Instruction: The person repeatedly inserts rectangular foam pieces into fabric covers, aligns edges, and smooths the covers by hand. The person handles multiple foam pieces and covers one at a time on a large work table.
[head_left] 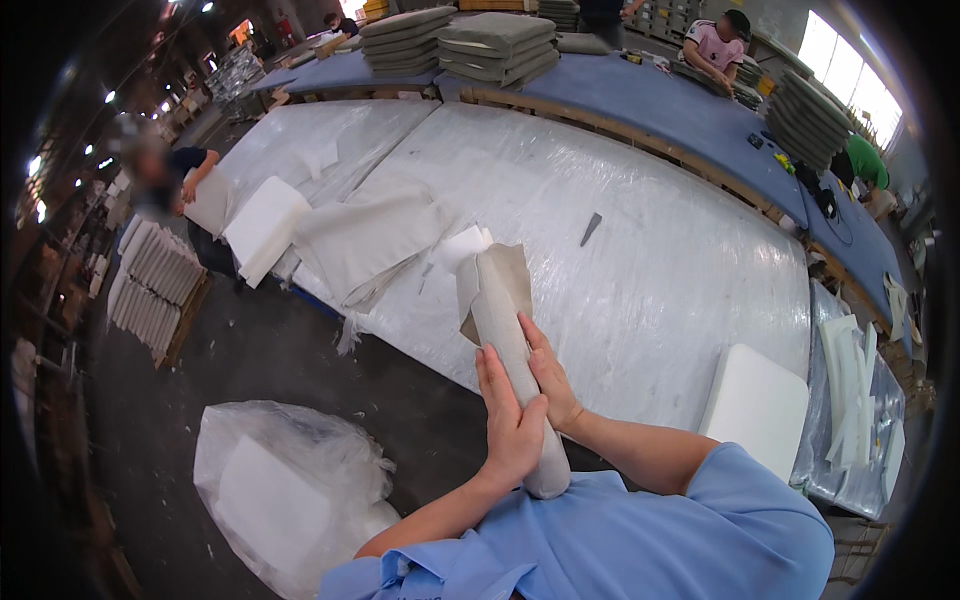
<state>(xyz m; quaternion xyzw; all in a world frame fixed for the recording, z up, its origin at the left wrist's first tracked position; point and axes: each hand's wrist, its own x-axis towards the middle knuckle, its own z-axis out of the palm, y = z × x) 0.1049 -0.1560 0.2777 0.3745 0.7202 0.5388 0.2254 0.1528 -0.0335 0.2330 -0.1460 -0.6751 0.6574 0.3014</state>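
Observation:
A grey fabric cover [503, 322] is bunched into a long roll, its near end against my body and its open, flared end over the table. White foam [464, 246] pokes out at that far end. My left hand [512, 432] presses the roll from the left, fingers along it. From the other side my right hand [548, 378] grips it slightly farther up. How much foam lies inside the cover is hidden. More grey fabric pieces [375, 235] lie flat on the table to the left, beside a white foam block [266, 225].
The plastic-wrapped table [640, 270] holds a small dark pointed tool [591, 229]. A white foam pad [757, 408] stands at right. A clear plastic bag [290, 490] with foam sits at lower left. Stacked grey cushions [497, 48] rest on the blue table [640, 95]; other people work around.

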